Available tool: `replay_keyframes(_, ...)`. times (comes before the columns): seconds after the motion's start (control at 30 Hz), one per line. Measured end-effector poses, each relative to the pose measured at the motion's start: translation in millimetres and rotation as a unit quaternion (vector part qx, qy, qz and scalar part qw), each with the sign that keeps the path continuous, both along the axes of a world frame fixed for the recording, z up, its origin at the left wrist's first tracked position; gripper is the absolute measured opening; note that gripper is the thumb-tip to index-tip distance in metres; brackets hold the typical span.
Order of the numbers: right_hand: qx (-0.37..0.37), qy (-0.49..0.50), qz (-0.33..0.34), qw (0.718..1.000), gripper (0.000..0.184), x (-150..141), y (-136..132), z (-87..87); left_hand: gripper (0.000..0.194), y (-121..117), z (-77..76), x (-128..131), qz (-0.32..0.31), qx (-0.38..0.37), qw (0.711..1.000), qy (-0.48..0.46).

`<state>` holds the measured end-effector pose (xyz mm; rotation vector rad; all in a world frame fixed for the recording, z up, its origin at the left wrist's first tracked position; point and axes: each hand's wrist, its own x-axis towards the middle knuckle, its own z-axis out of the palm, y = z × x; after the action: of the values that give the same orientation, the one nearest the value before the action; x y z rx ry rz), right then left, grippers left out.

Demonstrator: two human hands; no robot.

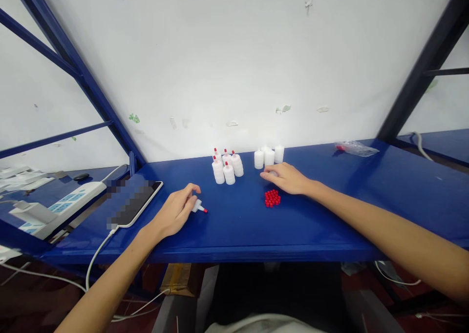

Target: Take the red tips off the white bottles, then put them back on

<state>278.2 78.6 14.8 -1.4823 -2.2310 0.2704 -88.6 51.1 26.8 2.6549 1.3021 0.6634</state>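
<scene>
My left hand [176, 210] is curled at the left of the blue tabletop, closed on a small white squeeze bottle [197, 206]. Its red-tipped nozzle points right past my thumb; most of its body is hidden by my hand. My right hand [287, 177] reaches in front of the white bottles without red tips [269, 157]. Between its thumb and fingers shows part of a pale bottle [273, 173], mostly covered. Just below lies a cluster of small red caps [272, 198]. Several red-tipped white bottles [229, 174] stand upright between my hands, farther back.
A phone [137, 203] with a white cable lies on the left, beside a power strip [69, 203]. Near the wall at right rests a clear plastic bag [355, 148] with something red inside. Blue frame posts [88, 81] rise at the table's left side.
</scene>
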Motion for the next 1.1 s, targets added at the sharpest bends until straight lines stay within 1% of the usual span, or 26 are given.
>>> replay_keyframes(0.07,0.0,0.0,0.001,1.0,0.043,-0.1,-0.4,0.3,0.022,-0.5,1.0,2.5,-0.032,-0.025,0.998,0.057)
replay_keyframes(0.13,0.0,-0.001,0.002,1.0,0.043,-0.2,-0.4,0.3,0.021,0.5,2.6,5.4,-0.06,-0.039,0.993,0.091)
replay_keyframes(0.27,0.0,-0.004,0.004,1.0,0.042,0.0,0.5,-0.9,0.026,5.0,5.6,16.9,-0.072,-0.075,0.991,0.083)
replay_keyframes(0.33,0.0,-0.001,0.005,1.0,0.042,0.3,0.8,-1.3,0.028,6.2,8.3,25.7,-0.089,-0.093,0.988,0.09)
replay_keyframes(0.43,-0.001,-0.002,0.009,1.0,0.042,0.2,0.5,-1.0,0.021,4.5,14.3,38.5,-0.119,-0.131,0.979,0.104)
replay_keyframes(0.53,0.001,-0.006,0.008,1.0,0.043,-0.7,0.2,-0.2,0.015,0.8,19.9,49.0,-0.147,-0.178,0.968,0.099)
replay_keyframes(0.6,0.002,-0.008,0.006,1.0,0.042,-1.4,0.2,0.0,0.01,1.9,24.0,56.4,-0.155,-0.189,0.968,0.06)
replay_keyframes(0.63,0.002,-0.008,0.006,1.0,0.042,-1.7,0.4,0.0,0.01,4.8,26.9,60.7,-0.151,-0.184,0.971,0.026)
replay_keyframes(0.7,0.001,-0.008,0.007,1.0,0.041,-1.8,0.7,-0.2,0.018,16.4,35.3,70.6,-0.134,-0.142,0.978,-0.072)
replay_keyframes(0.73,0.001,-0.007,0.009,1.0,0.041,-1.7,0.9,-0.4,0.021,25.0,40.6,76.2,-0.125,-0.106,0.978,-0.126)
replay_keyframes(0.8,0.001,-0.005,0.011,1.0,0.042,-1.1,1.2,-0.7,0.025,45.9,51.7,87.8,-0.11,-0.01,0.967,-0.231)
replay_keyframes(0.83,0.003,-0.006,0.013,1.0,0.042,-0.8,1.1,-0.7,0.025,56.8,56.1,93.2,-0.099,0.043,0.958,-0.267)
replay_keyframes(0.9,0.003,-0.006,0.014,1.0,0.041,-0.2,0.8,-0.6,0.024,76.5,59.3,102.2,-0.077,0.113,0.939,-0.315)
replay_keyframes(0.93,0.002,-0.005,0.015,1.0,0.041,0.0,0.6,-0.5,0.023,84.0,57.5,105.3,-0.07,0.141,0.936,-0.313)
replay_keyframes(1.0,-0.001,-0.004,0.017,1.0,0.041,0.1,0.2,-0.2,0.024,93.6,48.2,107.8,-0.044,0.189,0.938,-0.286)
replay_keyframes(1.1,-0.001,-0.007,0.016,1.0,0.041,0.1,0.1,-0.1,0.027,97.2,29.7,104.2,-0.011,0.262,0.945,-0.196)
